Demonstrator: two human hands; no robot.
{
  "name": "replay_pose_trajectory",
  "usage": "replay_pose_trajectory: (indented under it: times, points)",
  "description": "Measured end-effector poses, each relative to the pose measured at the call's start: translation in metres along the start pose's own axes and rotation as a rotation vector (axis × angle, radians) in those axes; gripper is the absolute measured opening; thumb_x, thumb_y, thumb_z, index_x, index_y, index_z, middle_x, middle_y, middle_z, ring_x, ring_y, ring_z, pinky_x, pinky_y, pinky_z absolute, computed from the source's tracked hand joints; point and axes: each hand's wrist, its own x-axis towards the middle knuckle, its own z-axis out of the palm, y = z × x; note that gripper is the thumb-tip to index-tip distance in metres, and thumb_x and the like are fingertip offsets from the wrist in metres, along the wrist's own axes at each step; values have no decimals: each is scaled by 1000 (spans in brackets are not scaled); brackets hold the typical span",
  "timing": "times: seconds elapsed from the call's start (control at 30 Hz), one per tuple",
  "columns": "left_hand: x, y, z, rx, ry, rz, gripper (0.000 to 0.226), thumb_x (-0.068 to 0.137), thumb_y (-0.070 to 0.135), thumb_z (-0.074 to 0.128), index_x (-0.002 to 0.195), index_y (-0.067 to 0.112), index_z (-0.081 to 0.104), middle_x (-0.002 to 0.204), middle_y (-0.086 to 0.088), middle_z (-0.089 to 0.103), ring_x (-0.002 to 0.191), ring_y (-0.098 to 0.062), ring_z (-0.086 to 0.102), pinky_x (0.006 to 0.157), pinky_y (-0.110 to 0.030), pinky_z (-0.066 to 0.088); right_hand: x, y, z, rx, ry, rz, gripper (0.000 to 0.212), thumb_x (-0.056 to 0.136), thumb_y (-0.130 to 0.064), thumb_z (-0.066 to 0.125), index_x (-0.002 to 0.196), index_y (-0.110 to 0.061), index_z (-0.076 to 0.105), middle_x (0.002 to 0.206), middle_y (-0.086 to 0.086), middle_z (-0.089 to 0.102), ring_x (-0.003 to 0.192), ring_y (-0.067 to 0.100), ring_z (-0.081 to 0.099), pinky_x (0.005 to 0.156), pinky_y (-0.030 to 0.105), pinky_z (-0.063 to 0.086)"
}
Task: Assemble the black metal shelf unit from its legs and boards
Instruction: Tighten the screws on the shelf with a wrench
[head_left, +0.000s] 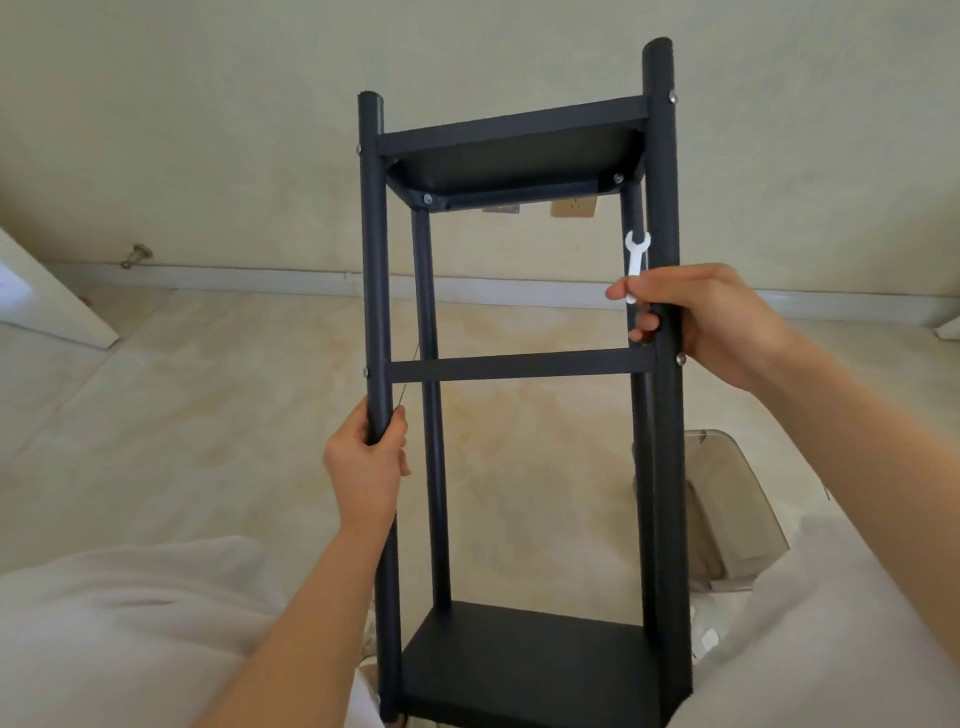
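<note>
Shelf unit (519, 366) pointing lengthwise away, gripped by left hand (363, 467), right hand (711, 322)

A single wide-angle view comes from the person's head, facing forward and somewhat down along both forearms. It sits close: the left hand (366, 462) lies low in the middle, and the right hand (711, 322) is higher, toward the right edge. Between the hands the shelf unit (519, 366) spans nearly the frame's full height. Beyond them the floor (208, 389) recedes to the wall (208, 130).
</note>
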Motion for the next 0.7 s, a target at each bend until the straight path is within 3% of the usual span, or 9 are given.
replay_pose_trajectory:
  times: [0.13,0.2,0.3,0.43,0.53,0.7]
  points:
    - [7,-7,0,101,-5,5,12,98,19,63,86,18,62,65,-1,59,47,-13,56,54,-27,51,-4,-7,9,87,-43,-44,17,93,-17,64,93,-7,77,71,-6,57,62,13,49,69,27,51]
    - [11,-8,2,173,-1,-9,11,101,24,58,103,14,63,76,-2,63,58,-13,61,63,-29,54,-6,-8,17,89,-61,-66,17,93,-18,64,93,-9,78,70,-2,54,63,13,50,71,25,51]
    - [20,-6,4,175,-28,-71,30,105,21,50,133,11,53,96,3,61,83,-18,67,80,-33,53,-8,-11,30,80,-68,-97,16,93,-19,65,94,-12,79,73,5,53,65,13,51,75,26,51]
    - [26,-1,6,165,-68,-132,49,105,11,47,152,18,35,128,2,54,113,-19,59,94,-28,43,-10,-19,47,60,-60,-115,15,92,-20,65,92,-15,80,72,5,54,67,13,52,78,26,51]
    - [20,2,7,159,-50,-167,60,103,6,50,157,22,27,147,-3,49,123,-20,55,97,-27,43,-12,-24,61,40,-74,-139,15,92,-18,65,91,-17,80,67,0,59,68,13,54,80,25,52]
    - [-10,17,15,125,-46,-131,52,101,1,52,149,18,42,147,0,50,136,-17,48,109,-28,37,-10,-32,85,-25,-86,-175,19,93,-20,65,85,-25,81,72,-7,67,74,17,54,83,24,53]
